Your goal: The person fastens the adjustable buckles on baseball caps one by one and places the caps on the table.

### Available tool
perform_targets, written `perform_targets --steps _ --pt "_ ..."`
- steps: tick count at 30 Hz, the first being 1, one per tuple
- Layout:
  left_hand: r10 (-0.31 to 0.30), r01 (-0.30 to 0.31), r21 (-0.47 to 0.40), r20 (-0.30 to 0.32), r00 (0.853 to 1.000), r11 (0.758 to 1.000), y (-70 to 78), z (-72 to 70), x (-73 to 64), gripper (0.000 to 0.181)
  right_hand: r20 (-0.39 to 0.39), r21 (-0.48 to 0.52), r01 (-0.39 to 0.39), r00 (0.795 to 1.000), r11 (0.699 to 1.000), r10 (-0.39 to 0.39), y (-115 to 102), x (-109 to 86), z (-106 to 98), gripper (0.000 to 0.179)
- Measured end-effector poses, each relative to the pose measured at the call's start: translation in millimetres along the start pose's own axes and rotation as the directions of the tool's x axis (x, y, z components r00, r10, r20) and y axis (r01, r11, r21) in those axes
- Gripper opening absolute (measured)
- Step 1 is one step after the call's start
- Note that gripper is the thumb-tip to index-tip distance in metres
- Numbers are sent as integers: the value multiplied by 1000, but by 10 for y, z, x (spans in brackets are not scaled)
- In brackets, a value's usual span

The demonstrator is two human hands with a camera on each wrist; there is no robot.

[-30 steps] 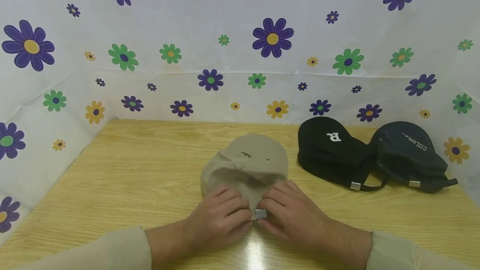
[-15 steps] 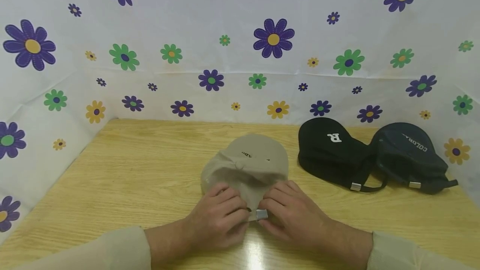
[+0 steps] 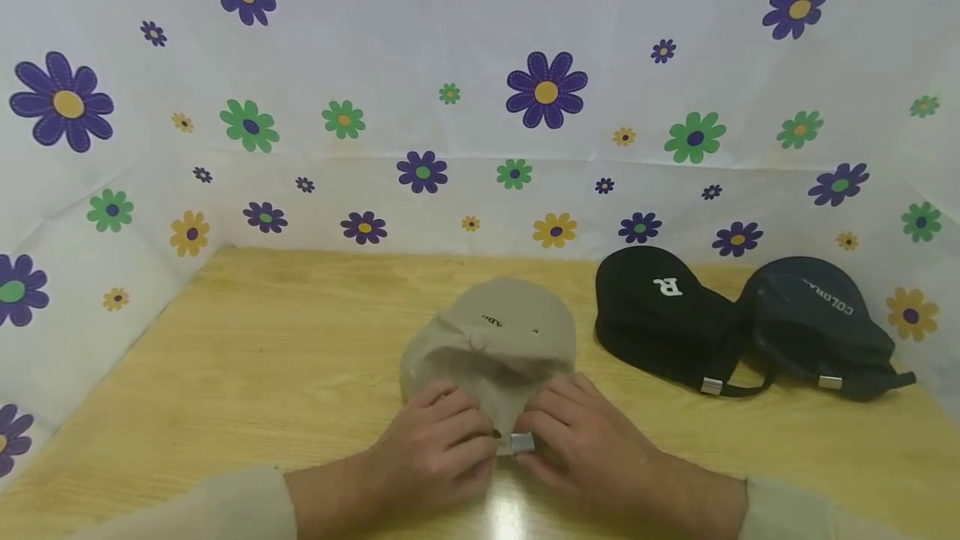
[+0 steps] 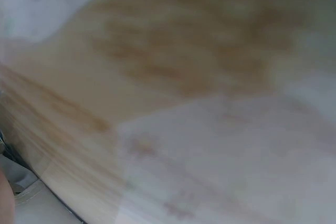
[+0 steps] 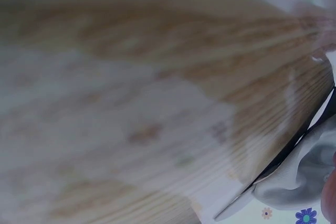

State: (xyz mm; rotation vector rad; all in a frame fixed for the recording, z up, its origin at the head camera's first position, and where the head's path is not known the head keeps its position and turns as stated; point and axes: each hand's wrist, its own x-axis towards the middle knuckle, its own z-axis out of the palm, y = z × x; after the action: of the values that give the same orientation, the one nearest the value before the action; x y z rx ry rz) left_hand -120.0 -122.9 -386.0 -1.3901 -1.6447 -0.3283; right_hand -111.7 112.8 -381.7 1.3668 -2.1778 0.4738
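A beige baseball cap [image 3: 517, 315] lies on the wooden table with its back strap toward me and its crown dented in. My left hand [image 3: 438, 448] pinches the left side of the strap area, fingers curled over the edge. On the right, my right hand [image 3: 592, 440] grips the strap beside its silver metal buckle [image 3: 522, 443]. A small gap separates the two hands. Their fingertips are partly hidden behind the knuckles and fabric. In the right wrist view, part of the cap [image 5: 294, 177] shows at the lower right; the left wrist view has a cap edge [image 4: 39, 208] in its corner.
A black cap [image 3: 660, 315] with a white R and a dark navy cap [image 3: 813, 323] with lettering sit side by side at the back right, touching. Behind the wooden table [image 3: 300, 315] hangs a white flower-patterned cloth [image 3: 450, 40].
My left hand has shifted slightly left, away from the buckle, and a small dark spot shows by its fingertips. The head view has tilted up slightly. Both hands keep their hold on the cap.
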Motion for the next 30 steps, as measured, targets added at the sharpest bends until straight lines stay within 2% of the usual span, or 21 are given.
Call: perform_targets --steps 9,14,21,26,30 --pt "-40 40 -20 13 999 999 122 3 -63 21 5 5 -4 1000 1000 4 -78 -54 26 16" --pt "-54 55 -29 28 998 998 145 -14 -85 21 -21 8 0 1000 1000 0 -103 -59 56 19" --pt "-38 38 -15 9 999 999 84 -5 -54 19 -72 -10 19 997 1000 -19 -63 -7 63 19" --pt "-40 41 -16 28 999 999 43 15 -69 18 -73 -9 20 997 1000 -21 -32 19 44 16" --pt "-42 43 -3 31 999 999 27 29 -77 18 -42 -7 -7 999 1000 6 -27 19 15 16"
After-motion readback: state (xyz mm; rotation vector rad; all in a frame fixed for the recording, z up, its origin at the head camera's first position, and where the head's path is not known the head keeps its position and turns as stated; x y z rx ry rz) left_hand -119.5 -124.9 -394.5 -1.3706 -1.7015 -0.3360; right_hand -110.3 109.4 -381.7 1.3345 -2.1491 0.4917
